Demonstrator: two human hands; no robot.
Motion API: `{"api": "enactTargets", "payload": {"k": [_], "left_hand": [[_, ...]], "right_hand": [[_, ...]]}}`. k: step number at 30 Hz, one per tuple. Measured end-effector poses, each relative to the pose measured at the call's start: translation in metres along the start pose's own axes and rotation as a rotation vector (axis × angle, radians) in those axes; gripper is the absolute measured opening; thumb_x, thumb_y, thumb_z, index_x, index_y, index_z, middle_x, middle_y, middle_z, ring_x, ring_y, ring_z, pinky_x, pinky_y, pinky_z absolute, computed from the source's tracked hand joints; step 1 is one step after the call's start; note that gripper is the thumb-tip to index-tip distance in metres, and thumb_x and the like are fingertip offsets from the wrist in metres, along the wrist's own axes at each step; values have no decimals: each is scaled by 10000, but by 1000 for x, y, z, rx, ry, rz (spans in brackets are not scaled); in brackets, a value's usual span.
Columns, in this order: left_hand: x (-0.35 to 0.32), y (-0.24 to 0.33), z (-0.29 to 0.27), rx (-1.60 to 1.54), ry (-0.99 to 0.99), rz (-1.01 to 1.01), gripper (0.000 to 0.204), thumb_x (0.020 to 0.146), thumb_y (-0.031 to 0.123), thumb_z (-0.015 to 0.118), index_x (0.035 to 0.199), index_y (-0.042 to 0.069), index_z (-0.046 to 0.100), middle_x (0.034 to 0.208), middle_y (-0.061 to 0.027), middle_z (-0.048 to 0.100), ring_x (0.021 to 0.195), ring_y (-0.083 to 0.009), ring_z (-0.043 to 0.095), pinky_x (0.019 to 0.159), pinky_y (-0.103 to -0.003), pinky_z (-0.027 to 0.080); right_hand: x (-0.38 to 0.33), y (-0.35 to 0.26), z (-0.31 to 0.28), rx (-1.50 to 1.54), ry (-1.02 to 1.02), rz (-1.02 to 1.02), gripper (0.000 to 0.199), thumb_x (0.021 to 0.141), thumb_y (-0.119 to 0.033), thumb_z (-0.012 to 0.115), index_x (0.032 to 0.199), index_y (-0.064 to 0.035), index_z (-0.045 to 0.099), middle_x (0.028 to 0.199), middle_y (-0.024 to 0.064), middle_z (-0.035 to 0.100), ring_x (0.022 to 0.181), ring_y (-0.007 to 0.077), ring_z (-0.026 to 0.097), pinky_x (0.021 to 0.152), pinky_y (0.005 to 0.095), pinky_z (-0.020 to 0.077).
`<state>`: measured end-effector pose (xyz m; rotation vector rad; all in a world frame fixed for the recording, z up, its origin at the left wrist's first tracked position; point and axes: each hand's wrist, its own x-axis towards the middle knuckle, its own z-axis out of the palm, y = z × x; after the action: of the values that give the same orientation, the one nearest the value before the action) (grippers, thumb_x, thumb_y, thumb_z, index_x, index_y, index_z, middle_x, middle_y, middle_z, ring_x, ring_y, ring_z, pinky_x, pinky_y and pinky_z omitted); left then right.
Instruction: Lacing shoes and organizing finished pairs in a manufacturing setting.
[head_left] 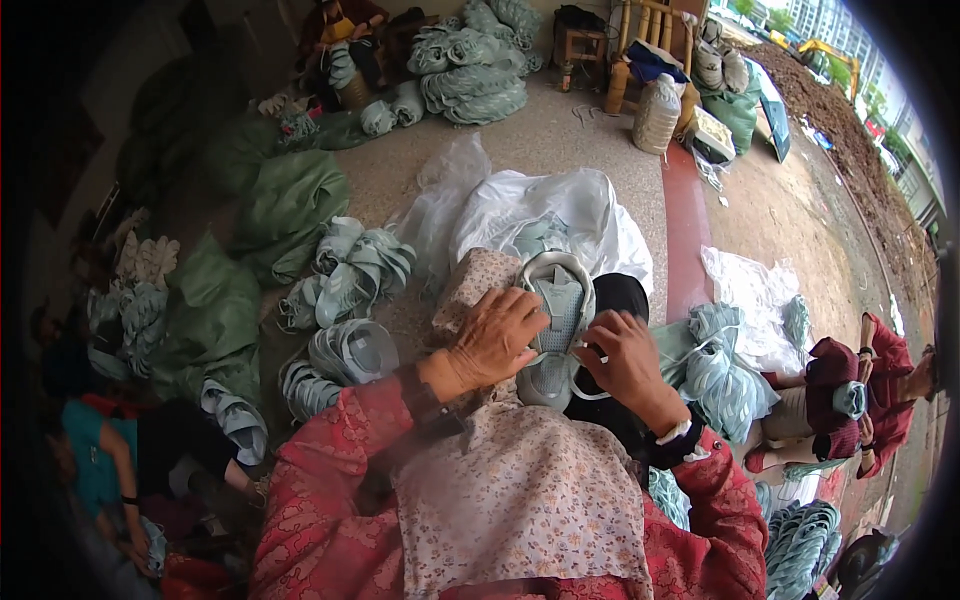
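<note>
The left hand (pixel 500 335) lies curled over the left edge of a pale grey-green shoe upper (pixel 556 325), fingers closed on its rim; the right hand (pixel 622 357) presses against the upper's right edge, fingers pinched on a thin white cord (pixel 590 392) that loops below the upper. The upper rests sole-opening upward on the person's lap, over a floral-print apron (pixel 520 490), between red patterned sleeves (pixel 330 480). A dark watch band (pixel 425 400) circles the left wrist. Just beyond the upper lies a crumpled white plastic sheet (pixel 540 215) holding more pale material. To the left, on the speckled floor (pixel 560 135), loose uppers of the same colour (pixel 350 275) lie in small heaps beside green sacks (pixel 285 205). To the right, a tied bundle of uppers (pixel 720 375) sits near a second seated person in dark red clothing (pixel 860 390). At far left another person in a teal top (pixel 95 460) sits among further uppers. In the background stand stacked bundles (pixel 470 65), a translucent plastic jug (pixel 656 115) and a wooden chair (pixel 650 30).
</note>
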<state>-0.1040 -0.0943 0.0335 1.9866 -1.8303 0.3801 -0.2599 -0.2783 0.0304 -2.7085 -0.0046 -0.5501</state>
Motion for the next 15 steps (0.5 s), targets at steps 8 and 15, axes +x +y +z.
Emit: {"api": "enactTargets", "payload": {"k": [8,15], "left_hand": [[9,-20,-5,-178,-330,85,365,672,230,784,925,74,571,953,-72,507,968,-271,553,803,-401,455],[-3,-34,16,-412,-195,83,301,665,68,764,866,75,540,895,-79,495,867,-290,558,748,-396,471]], "right_hand": [[30,13,31,320,-62,-286,145,778,-85,718,919,-114,694,955,23,612,887,229,601,826,358,421],[41,4,39,109,-160,-222,78,848,-203,671,909,-160,696,885,24,552,874,210,587,800,356,396]]}}
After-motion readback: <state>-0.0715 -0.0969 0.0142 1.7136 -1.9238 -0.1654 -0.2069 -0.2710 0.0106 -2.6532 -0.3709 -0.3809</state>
